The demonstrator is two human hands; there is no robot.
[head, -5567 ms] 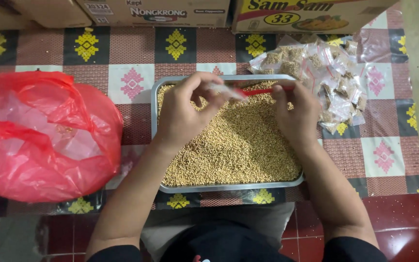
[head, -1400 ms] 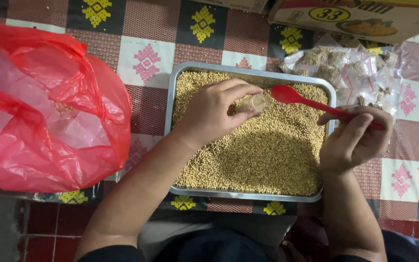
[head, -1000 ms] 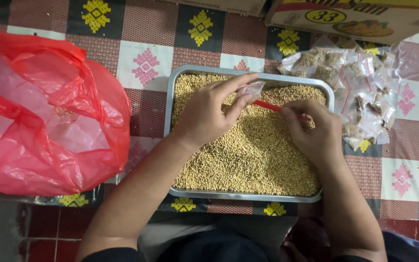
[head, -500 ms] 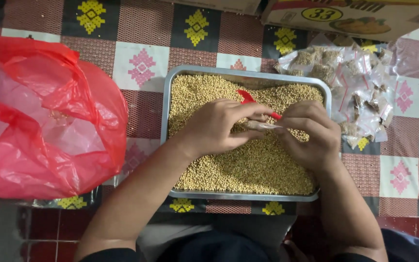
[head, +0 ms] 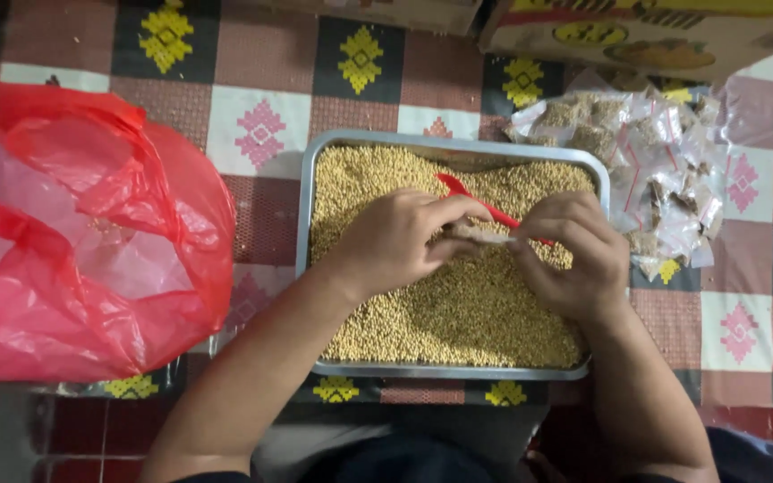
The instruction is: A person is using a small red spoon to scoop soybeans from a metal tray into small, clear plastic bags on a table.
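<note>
Golden grain fills our metal tray [head: 304, 268], and both our hands meet above it.

Our left hand [head: 395, 240] and right hand [head: 574, 259] pinch the two ends of a small clear packet [head: 480, 235], fingers closed on it over the grain [head: 458, 313]. We also grip a red spoon [head: 480, 204] in the right hand. Filled packets [head: 650, 170] lie just right of the tray; a red plastic bag [head: 82, 241] sits left.

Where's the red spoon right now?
The red spoon lies over the grain in the tray, near its far edge, between the left hand and right hand.
</note>
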